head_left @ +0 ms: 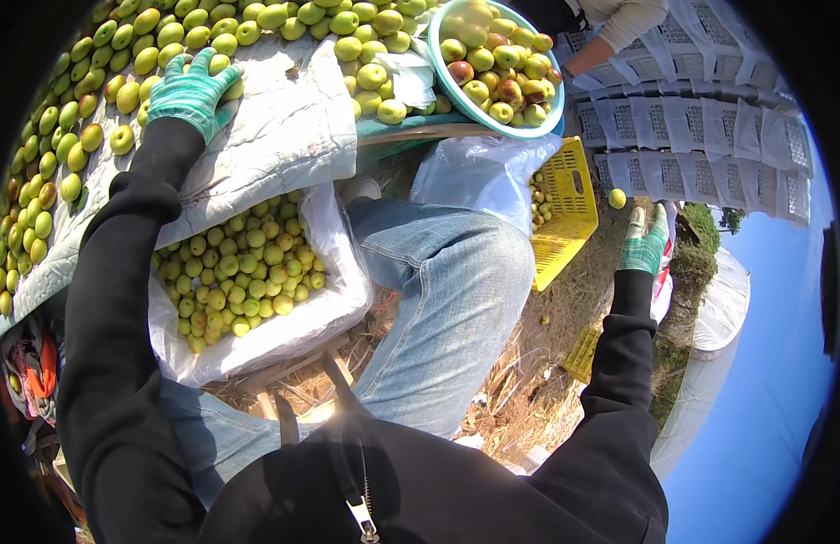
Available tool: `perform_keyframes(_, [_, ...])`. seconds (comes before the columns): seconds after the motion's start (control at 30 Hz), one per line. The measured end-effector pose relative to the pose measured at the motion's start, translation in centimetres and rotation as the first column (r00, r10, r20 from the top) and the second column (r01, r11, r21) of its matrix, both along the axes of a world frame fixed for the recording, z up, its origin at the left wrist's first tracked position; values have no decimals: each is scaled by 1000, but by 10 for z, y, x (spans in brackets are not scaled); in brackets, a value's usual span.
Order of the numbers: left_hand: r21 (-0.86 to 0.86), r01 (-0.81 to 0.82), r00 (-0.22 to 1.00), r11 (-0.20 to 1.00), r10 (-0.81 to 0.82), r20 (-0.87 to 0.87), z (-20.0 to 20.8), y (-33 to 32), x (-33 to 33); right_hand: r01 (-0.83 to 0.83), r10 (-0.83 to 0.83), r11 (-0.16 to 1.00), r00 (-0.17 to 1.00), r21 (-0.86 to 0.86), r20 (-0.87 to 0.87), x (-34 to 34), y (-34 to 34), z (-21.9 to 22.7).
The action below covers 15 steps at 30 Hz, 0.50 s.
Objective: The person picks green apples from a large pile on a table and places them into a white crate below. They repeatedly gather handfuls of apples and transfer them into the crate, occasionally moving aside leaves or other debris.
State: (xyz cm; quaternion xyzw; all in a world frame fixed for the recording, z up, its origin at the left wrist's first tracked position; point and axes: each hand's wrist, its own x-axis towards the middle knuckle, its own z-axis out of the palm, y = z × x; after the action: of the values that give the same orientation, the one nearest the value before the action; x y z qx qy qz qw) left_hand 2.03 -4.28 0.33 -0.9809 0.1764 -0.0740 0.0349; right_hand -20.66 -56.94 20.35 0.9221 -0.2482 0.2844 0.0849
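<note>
My left hand (189, 94), in a green and white glove, lies with spread fingers at the edge of a heap of green jujubes (122, 139) on a pale quilted cloth (288, 118). Its fingertips are beside several of the fruits, and nothing shows gripped in it. Far out to the right, my right hand (646, 240) reaches away with its gloved fingers stretched apart. Just beyond those fingertips a single yellow-green jujube (617, 198) is in mid-air, touching nothing. The right palm is only partly visible.
A light blue basin (435, 56) of green and reddish jujubes stands at the top. Below the cloth, a crate lined with white plastic (347, 313) holds more. Right of my knee is a yellow crate (565, 245). Another person's arm (610, 41) appears near stacked grey crates (683, 127).
</note>
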Motion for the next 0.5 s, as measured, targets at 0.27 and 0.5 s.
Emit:
perform_keyframes(0.27, [4, 19, 992, 1000, -19, -127, 10, 37, -37, -572, 699, 429, 700, 699, 144, 65, 124, -78])
perform_keyframes(0.5, [-360, 126, 979, 924, -175, -107, 10, 81, -55, -788, 940, 272, 339, 553, 21, 259, 322, -170])
